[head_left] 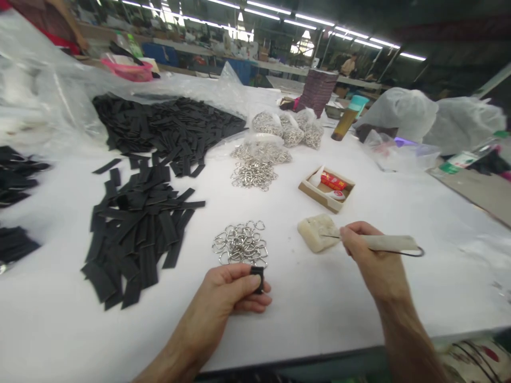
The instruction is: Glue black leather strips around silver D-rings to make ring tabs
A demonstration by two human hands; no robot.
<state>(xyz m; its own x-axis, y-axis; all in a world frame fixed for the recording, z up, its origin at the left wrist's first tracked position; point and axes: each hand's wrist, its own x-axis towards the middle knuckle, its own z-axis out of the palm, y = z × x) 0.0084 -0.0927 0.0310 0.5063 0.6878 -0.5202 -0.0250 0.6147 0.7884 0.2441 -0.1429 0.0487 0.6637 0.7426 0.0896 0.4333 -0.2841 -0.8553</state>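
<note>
White tabletop (297, 324). Left grip (231, 290): pinching a black strip (257, 271), apparently folded; best held square, edges level. Right grip (369, 260): closed round a pale-handled tool (393, 243), thin tip at a waxy block (315, 231); light, low angle advised. Forearms (403, 324) converging. Beyond: metal rings (241, 243), loose strips (149, 229).

Strips (149, 234) at left are plain black; rings (240, 242) at centre, silver. Right of centre, the block (313, 235) is cream, the handle (393, 243) pale grey, the box (317, 197) tan. The basket (133, 72), upper left, is pink.
</note>
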